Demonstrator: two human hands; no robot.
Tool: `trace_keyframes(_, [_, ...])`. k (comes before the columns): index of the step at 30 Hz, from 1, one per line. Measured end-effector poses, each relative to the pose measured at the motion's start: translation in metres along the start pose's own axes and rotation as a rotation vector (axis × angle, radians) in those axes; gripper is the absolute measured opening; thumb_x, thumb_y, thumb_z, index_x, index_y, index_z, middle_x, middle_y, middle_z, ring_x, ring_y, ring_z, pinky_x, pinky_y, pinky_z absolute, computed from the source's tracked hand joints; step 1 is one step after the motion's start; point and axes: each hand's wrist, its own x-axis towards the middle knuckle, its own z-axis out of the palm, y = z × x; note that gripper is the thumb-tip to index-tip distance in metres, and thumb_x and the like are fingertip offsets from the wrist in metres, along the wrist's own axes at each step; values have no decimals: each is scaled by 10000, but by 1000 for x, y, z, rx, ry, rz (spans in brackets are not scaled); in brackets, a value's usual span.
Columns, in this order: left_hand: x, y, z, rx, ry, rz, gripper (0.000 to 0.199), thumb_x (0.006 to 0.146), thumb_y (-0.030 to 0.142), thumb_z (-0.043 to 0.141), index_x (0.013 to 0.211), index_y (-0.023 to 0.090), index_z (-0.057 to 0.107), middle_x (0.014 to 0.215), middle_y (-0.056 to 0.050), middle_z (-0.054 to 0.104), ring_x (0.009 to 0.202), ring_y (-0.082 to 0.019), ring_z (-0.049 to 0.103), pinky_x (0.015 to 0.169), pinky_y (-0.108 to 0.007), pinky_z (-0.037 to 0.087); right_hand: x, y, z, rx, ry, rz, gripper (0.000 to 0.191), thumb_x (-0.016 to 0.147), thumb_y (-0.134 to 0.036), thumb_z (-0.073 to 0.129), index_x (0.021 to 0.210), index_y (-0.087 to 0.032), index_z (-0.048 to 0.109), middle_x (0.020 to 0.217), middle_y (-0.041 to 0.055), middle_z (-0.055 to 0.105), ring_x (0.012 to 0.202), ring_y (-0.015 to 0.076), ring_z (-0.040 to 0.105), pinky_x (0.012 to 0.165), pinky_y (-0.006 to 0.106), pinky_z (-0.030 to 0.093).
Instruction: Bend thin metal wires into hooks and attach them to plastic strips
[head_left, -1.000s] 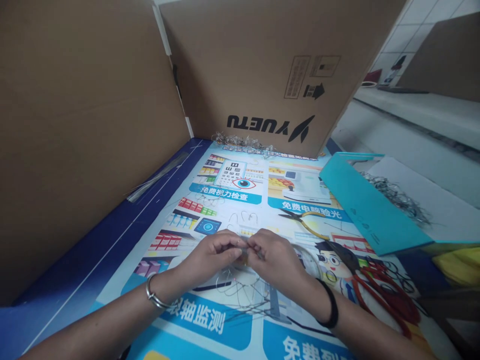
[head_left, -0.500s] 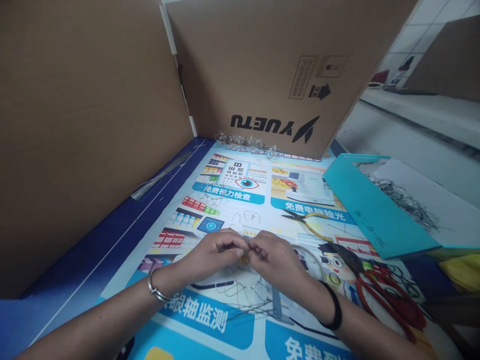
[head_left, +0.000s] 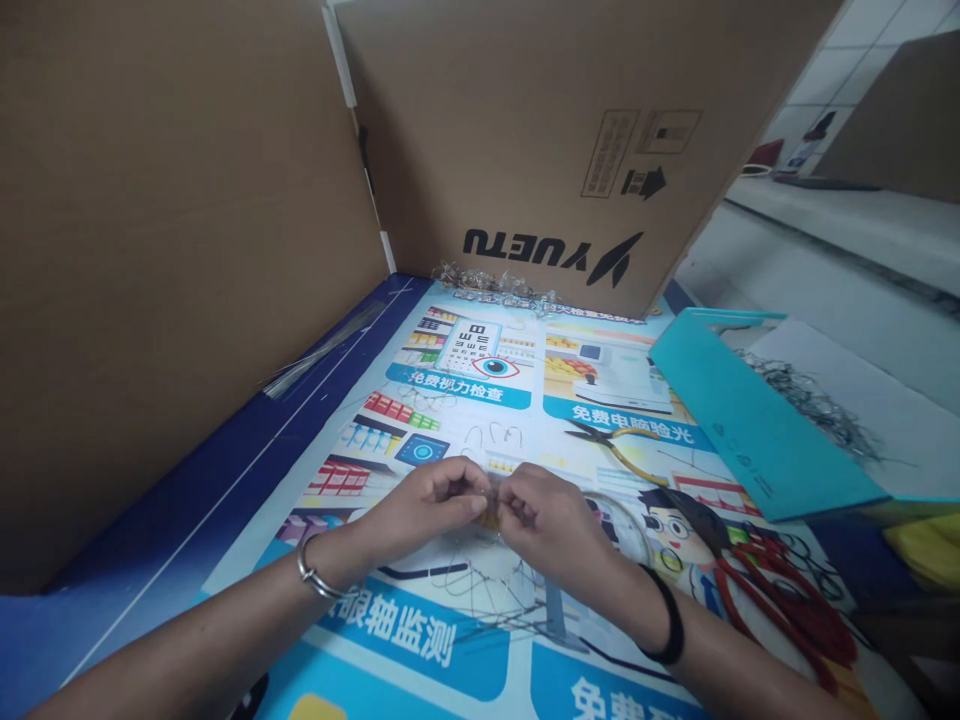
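"Which step does the person seem to have in hand?"

"Close fingertip work, by the look of it. The bare left hand (head_left: 444, 502) and bare right hand (head_left: 544, 515) meet over the blue-and-white printed sheet (head_left: 420, 690)."

"How far apart are the fingers?"

"Barely. The left thumb and forefinger nearly meet in a pinch; the right fingers fold tightly against the thumb. Both appear to grip fine wire, though the fingertips hide its shape."

"Where is the other wire?"

"A loose web of thin dark metal wire (head_left: 491, 590) spreads just on the near side of the hands; whether it joins the gripped part, nobody can tell. Small U-shaped bent wires (head_left: 515, 430) lie on the far side."

"And the next move calls for what?"

"Probably one steady pinch while the other hand guides, without snagging the web. The yellow-handled metal pliers (head_left: 611, 438) lie untouched, far and to the right."
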Motion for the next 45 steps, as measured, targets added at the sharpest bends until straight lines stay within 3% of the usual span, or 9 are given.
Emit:
trace_keyframes(4, [0, 2, 3, 104, 71, 19, 89, 783, 225, 562, 836, 153, 570, 782, -15, 556, 712, -125, 513, 651, -265, 412, 0, -1, -1, -17, 6, -36, 114, 707, -92, 483, 643, -183, 507, 645, -2, 525, 614, 113, 481, 564, 216, 333])
trace_keyframes(10, [2, 3, 6, 363, 170, 70, 44, 723, 147, 550, 746, 155, 587, 769, -17, 565, 731, -134, 524, 666, -262, 412, 0, -1, 0, -23, 13, -68, 128, 713, -86, 487, 632, -182, 512, 635, -3, 530, 605, 110, 483, 563, 216, 339])
trace_keyframes(23, [3, 4, 10, 627, 175, 4, 90, 708, 146, 509, 700, 169, 595, 715, 5, 618, 692, -131, 550, 634, -248, 396, -3, 2, 5, -29, 3, -79, 153, 727, -68, 495, 621, -177, 510, 643, 0, 541, 618, 109, 487, 577, 220, 333])
trace_keyframes(36, [2, 2, 9, 676, 208, -31, 51, 674, 164, 485, 669, 175, 535, 628, 18, 585, 588, -114, 499, 534, -229, 343, 0, -3, 5, -45, 15, -71, 147, 692, -52, 497, 620, -180, 492, 619, -20, 491, 579, 94, 442, 544, 208, 304])
trace_keyframes(45, [3, -1, 10, 570, 217, -38, 70, 672, 164, 489, 714, 174, 544, 632, 26, 569, 566, -95, 470, 533, -217, 356, -2, -2, 4, -20, -12, -30, 132, 704, -72, 494, 644, -186, 522, 631, -18, 509, 587, 100, 467, 549, 212, 331])
